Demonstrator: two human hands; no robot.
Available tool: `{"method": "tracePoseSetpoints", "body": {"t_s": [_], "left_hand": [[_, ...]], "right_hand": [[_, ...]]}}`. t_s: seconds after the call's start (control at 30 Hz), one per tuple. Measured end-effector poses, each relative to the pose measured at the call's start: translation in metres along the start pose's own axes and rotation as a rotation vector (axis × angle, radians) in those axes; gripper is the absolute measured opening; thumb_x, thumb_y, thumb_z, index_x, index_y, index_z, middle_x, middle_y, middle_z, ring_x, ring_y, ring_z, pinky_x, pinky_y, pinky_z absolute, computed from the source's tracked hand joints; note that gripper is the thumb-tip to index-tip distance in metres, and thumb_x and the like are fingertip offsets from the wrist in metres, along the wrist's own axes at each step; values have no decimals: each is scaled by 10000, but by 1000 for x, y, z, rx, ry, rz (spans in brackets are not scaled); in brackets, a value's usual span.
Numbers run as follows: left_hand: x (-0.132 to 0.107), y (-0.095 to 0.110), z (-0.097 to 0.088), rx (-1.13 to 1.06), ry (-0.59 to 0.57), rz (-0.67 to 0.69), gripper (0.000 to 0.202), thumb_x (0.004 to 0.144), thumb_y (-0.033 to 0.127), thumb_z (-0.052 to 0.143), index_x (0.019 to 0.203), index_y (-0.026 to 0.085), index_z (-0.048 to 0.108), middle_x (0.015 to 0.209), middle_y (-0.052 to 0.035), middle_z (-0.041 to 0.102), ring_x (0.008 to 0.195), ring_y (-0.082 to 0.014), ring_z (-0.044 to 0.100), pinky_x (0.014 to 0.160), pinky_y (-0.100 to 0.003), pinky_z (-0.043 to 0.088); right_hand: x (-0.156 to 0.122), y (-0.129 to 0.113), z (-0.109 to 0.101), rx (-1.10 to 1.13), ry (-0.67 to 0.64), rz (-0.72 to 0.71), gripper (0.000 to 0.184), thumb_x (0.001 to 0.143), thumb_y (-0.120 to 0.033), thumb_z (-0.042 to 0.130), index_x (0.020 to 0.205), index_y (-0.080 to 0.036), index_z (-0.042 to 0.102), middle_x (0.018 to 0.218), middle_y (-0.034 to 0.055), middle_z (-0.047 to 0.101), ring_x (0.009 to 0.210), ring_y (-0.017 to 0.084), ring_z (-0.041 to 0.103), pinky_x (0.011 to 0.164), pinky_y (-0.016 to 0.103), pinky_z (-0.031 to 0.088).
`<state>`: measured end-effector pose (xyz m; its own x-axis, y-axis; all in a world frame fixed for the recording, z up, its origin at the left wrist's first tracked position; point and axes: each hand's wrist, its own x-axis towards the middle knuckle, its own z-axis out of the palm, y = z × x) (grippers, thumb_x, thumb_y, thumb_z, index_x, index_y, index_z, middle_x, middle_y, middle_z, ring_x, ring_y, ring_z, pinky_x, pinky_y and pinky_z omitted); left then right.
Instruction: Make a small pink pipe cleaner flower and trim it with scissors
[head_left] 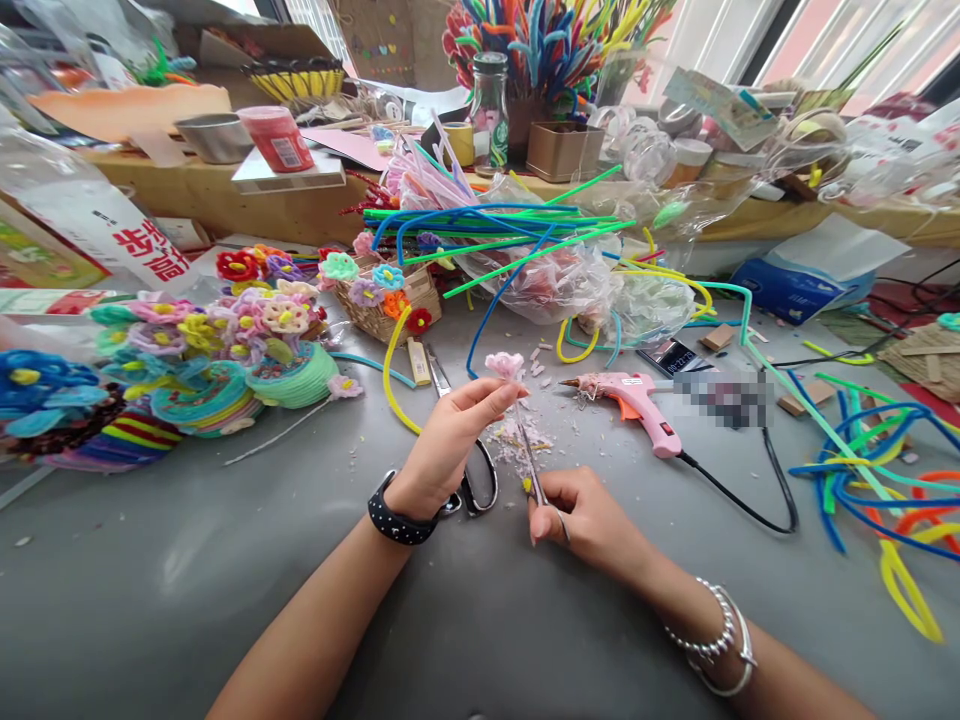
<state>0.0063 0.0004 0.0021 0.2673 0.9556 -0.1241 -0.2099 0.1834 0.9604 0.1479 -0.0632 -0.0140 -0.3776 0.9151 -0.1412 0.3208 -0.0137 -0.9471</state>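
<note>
Head view, grey counter (187, 560), two bare forearms reaching in from the near edge.

Left hand (450, 440): black watch at the wrist, fingers pinched round a small pink flower (505, 364), held upright just above the counter.

Right hand (581, 515): silver bracelets at the wrist, fingers closed on small scissors (531, 465), blades pointing up at the flower's stem, right beneath the bloom.

Pink trimmings (517, 435): scattered on the counter between and beyond the two hands.

Large scissors (469, 470): lying flat, partly under the left hand.

Pink glue gun (637, 400): on its side just right of the flower, nozzle pointing left, black cord trailing off to the right.

Finished flowers (225, 330): many colours, heaped on round woven bases at the left.

Basket (386, 305): wicker, holding more flowers, behind the left hand.

Pipe cleaners (495, 225): long green and blue lengths across the middle back over clear bags; further loose ones, blue, green, orange and yellow, at the right edge.

Back ledge: a jar (491, 110), a red tub (277, 138), a metal bowl (214, 135), assorted clutter.
</note>
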Motion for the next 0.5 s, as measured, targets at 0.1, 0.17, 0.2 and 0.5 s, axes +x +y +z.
{"method": "tracePoseSetpoints", "body": {"t_s": [0.1,0.17,0.2,0.5], "left_hand": [[1,0,-1,-10,13,3,139,664,330,621,718,210,665,842,-13,633,751,-115,485,693,-235,349],[1,0,-1,-9,22,0,147,657,333,625,718,206,666,848,-19,637,761,-121,489,690,-238,353],[1,0,-1,-13,26,-1,147,655,334,627,715,206,666,846,-19,638,763,-121,490,690,-238,352],[0,1,-2,-46,9,-13,119,668,318,620,702,210,654,821,-2,621,767,-107,476,703,-231,337]], "right_hand": [[0,-1,1,20,45,21,610,594,-733,426,416,-151,390,416,-33,379,444,67,302,429,205,234],[0,-1,2,24,61,27,582,602,-692,475,405,-151,387,408,-31,405,437,65,316,430,200,249],[1,0,2,21,70,28,573,602,-675,494,399,-151,384,401,-34,405,433,63,316,428,198,251],[0,3,-3,18,32,-8,628,599,-749,392,433,-145,432,425,-32,380,450,71,313,436,204,249]]}}
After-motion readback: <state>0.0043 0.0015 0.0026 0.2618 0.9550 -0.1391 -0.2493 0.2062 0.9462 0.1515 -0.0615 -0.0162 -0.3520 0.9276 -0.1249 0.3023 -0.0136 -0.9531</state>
